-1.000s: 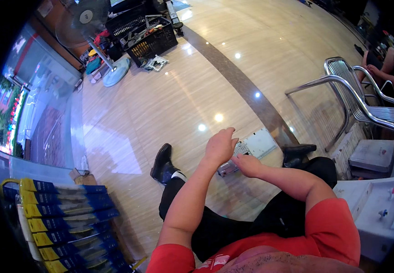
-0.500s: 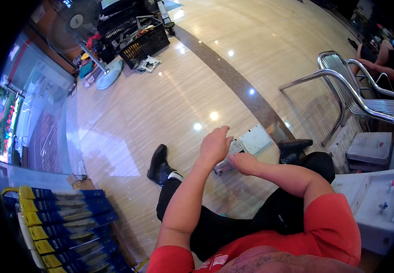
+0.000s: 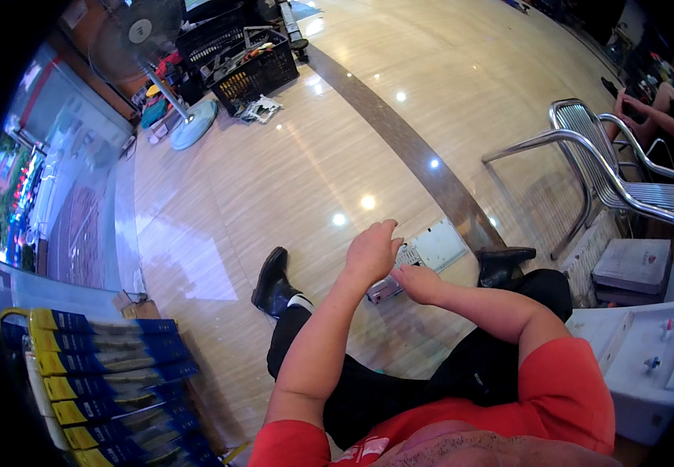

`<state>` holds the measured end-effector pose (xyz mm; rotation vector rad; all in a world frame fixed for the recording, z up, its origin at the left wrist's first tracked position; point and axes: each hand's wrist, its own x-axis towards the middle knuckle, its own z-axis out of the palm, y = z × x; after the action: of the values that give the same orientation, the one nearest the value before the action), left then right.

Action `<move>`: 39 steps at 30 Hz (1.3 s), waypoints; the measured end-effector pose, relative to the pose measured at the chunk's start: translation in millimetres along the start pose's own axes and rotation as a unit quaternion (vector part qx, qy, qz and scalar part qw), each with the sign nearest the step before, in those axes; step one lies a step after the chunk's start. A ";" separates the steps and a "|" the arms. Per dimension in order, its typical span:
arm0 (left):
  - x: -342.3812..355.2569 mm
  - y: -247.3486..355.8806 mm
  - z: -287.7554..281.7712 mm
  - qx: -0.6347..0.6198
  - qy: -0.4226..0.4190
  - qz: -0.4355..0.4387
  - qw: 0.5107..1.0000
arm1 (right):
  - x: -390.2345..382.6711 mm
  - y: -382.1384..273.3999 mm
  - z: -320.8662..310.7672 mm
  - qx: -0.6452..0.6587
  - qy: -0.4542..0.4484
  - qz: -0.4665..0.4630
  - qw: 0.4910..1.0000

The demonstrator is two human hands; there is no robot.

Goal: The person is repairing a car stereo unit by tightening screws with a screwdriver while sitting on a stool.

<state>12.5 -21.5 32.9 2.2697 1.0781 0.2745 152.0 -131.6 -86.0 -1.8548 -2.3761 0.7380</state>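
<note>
On the floor between my feet lies a flat white panel point(image 3: 442, 243), with a grey, slotted metal unit point(image 3: 386, 289) at its near left end. My left hand point(image 3: 371, 253) is over the unit's left side, its fingers bent and pointing right. Close beside it, my right hand point(image 3: 420, 284) has its curled fingers at the unit's near edge. The two hands almost meet. What sits between the fingers is too small and too hidden to make out.
My black boots point(image 3: 272, 284) flank the work. A metal chair point(image 3: 598, 152) stands right, near boxes point(image 3: 631, 263) and a white water dispenser point(image 3: 637, 342). Blue-yellow packages point(image 3: 111, 381) are stacked left. A fan point(image 3: 193, 124) and black crate point(image 3: 258, 78) stand far left. Another person's arm point(image 3: 652, 121) shows far right.
The view has shifted slightly. My left hand has moved a little right and down, nearer my right hand. The panel and unit lie much as before.
</note>
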 end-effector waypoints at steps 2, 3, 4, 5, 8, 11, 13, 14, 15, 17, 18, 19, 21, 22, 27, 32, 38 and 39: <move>-0.7 -0.7 -1.1 -0.010 0.000 0.002 1.000 | -0.2 -2.6 -1.5 -0.005 -0.026 -0.005 1.000; -1.2 0.4 -1.0 -0.018 0.001 0.003 1.000 | -1.9 -2.0 -1.2 -0.010 -0.041 -0.006 0.999; -1.1 1.6 -1.3 -0.018 0.000 0.006 1.000 | -1.9 0.5 1.8 -0.016 -0.035 -0.011 0.999; -0.4 3.1 -2.0 -0.018 -0.002 0.009 1.000 | -1.4 3.4 4.3 -0.021 -0.029 -0.016 0.999; 0.5 3.8 -4.5 -0.013 -0.018 0.002 1.000 | -0.9 4.4 4.1 -0.019 -0.014 -0.012 1.000; -1.4 -0.2 -4.1 -0.005 -0.022 -0.002 1.000 | 0.9 -2.3 0.1 -0.027 -0.028 0.010 0.999; -1.5 -0.8 -3.9 -0.006 -0.023 -0.004 1.000 | 2.6 -2.7 0.6 -0.029 -0.044 0.023 0.998; -1.5 -1.3 -4.0 -0.008 -0.025 -0.006 1.000 | 3.6 -2.8 0.8 -0.024 -0.051 0.027 0.998; -1.8 -1.8 -4.2 -0.010 -0.026 -0.009 1.000 | 4.8 -2.3 2.0 -0.019 -0.057 0.029 0.998; -1.2 -2.7 -1.9 -0.011 -0.023 0.001 1.000 | 3.8 -1.6 4.7 -0.003 -0.047 0.031 0.998; -0.6 -2.9 -1.2 -0.011 -0.021 0.008 1.000 | 3.3 -2.1 4.6 0.006 -0.041 0.033 0.999; -0.3 -3.4 -0.8 -0.010 -0.021 0.007 1.000 | 3.0 -2.5 4.4 0.010 -0.034 0.028 0.999; 0.0 -4.2 0.2 -0.010 -0.023 0.008 1.000 | 1.3 -2.6 3.9 0.019 -0.020 0.022 0.999; -0.4 -5.1 0.4 -0.009 -0.023 0.006 1.000 | 1.5 -3.0 4.1 0.020 -0.020 0.019 0.999; -1.0 -3.6 -1.2 -0.010 -0.026 0.004 1.000 | 2.9 -0.2 1.7 0.014 -0.036 0.023 0.999; -0.5 -4.5 0.7 -0.004 -0.026 0.004 1.000 | 1.0 -2.2 2.6 0.003 -0.021 0.019 1.000; 0.3 -2.4 -0.1 -0.002 -0.030 0.001 1.000 | 0.3 -2.7 3.2 0.027 0.003 0.009 1.000; 0.0 -2.3 0.2 -0.003 -0.030 0.002 1.000 | 0.0 -2.7 3.3 0.030 0.001 0.014 0.999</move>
<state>11.1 -20.5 31.4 2.2602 1.0422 0.2099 148.5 -133.2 -87.9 -1.8690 -2.3039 0.8004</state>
